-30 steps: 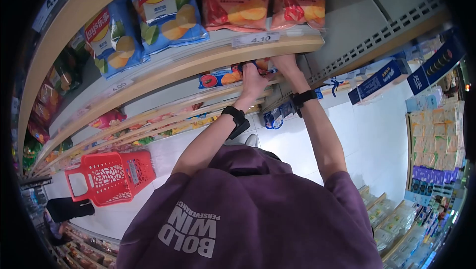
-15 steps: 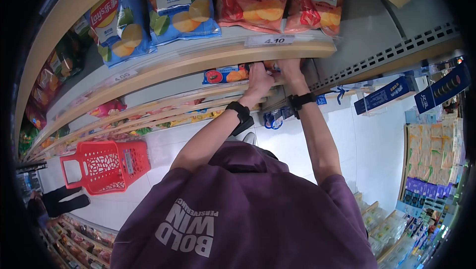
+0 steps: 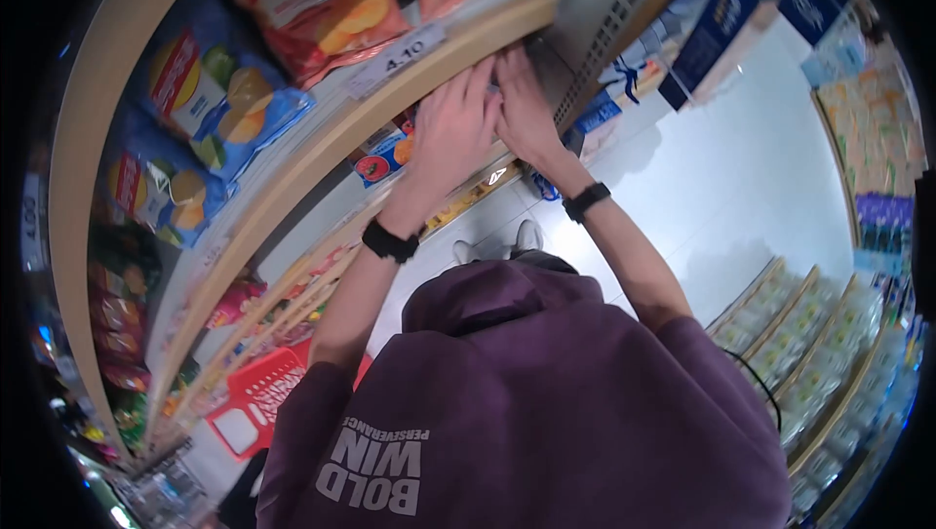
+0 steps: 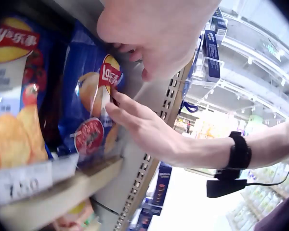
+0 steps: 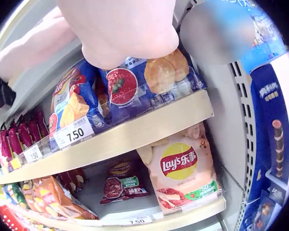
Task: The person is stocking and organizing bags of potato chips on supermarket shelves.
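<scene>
Inside the shelf bay, my right hand (image 4: 149,130) lays its extended fingertips against the side of a blue Lay's chip bag (image 4: 89,91) that stands upright at the shelf's end. My left hand (image 3: 453,129) is close beside it, fingers long and pointing in under the upper shelf board. From the left wrist, that hand looms large over the bag's upper end. In the right wrist view the back of my right hand hides the bag's top. A second blue chip bag (image 5: 72,96) stands to the left, behind a 7.50 price tag (image 5: 74,134).
Above, a wooden-edged shelf (image 3: 487,27) holds orange and blue Lay's bags. Below is a pale Lay's bag (image 5: 183,168) beside a dark red one (image 5: 125,185). A perforated metal upright (image 5: 243,110) closes the bay at right. A red basket (image 3: 258,397) stands on the floor.
The head view has tilted, and the shelf now runs steeply up to the right. My left hand's fingers, bent before, are now straightened beside the right hand. The basket appears lower, partly behind my sleeve.
</scene>
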Demonstrator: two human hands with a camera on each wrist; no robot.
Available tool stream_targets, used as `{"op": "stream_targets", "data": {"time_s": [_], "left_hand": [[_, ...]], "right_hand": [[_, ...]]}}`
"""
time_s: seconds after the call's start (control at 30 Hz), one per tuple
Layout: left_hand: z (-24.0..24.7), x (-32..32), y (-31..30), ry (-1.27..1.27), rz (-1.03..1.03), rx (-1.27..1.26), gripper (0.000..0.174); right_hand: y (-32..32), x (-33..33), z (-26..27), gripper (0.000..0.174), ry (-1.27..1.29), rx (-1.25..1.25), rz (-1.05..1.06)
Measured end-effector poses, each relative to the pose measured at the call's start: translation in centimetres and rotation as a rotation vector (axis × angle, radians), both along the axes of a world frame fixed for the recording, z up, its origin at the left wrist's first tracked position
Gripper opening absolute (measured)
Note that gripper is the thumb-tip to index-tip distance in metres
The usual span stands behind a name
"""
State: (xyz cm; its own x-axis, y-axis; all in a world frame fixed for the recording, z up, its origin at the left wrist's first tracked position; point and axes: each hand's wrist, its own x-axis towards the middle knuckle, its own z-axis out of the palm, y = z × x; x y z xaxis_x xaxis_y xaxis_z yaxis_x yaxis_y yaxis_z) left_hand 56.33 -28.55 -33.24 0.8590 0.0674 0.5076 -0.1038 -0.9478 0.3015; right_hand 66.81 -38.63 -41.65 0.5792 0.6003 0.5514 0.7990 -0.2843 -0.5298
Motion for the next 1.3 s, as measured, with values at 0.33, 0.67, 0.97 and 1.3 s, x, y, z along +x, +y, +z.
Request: {"op": "stream_targets", "data": {"time_s": [0.33, 0.67, 0.97, 1.3], "left_hand": [[0.8, 6.4, 4.2, -0.094, -0.076, 0.981, 0.032], [-2.0, 10.8, 4.1, 0.223, 0.196, 0.477, 0.029], [-3.3, 11.4, 3.6, 0.25, 0.256, 0.436, 0.027], [-3.5, 11.9, 3.7, 0.28, 0.294, 0.408, 0.025]], "right_hand": [[2.0, -1.1, -3.4, 0.045, 0.446, 0.496, -0.301], [2.5, 0.9, -4.0, 0.026, 0.573, 0.574, -0.456], [2.0, 0.7, -5.3, 0.02, 0.534, 0.51, -0.49], [1.9, 0.8, -4.7, 0.013, 0.485, 0.616, -0.481]]}}
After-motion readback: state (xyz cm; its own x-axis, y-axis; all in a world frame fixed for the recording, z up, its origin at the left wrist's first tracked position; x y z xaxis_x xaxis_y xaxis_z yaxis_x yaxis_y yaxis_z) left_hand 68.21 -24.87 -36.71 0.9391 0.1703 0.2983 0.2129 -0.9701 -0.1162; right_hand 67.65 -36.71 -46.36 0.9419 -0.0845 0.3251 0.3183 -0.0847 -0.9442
